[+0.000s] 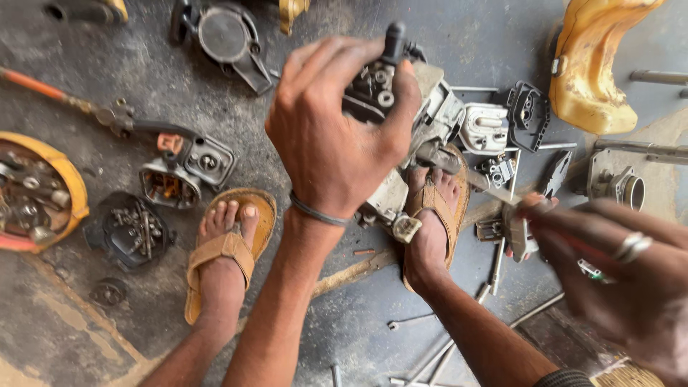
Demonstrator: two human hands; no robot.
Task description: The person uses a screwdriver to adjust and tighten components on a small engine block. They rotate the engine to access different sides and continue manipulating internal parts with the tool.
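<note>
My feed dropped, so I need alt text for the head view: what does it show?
The left hand grips a grey small-engine block propped on the concrete floor by the person's sandalled right foot. The blurred right hand holds a small metal part. Loose engine parts, a yellow tank and a bowl of bolts lie around.

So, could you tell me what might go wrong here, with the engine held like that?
The left hand alone grips the engine assembly above the sandalled right foot; a slip could drop it onto bare toes. The right hand, blurred, holds a small part that could fall among the loose screws in the black cover and the rods around.
</note>
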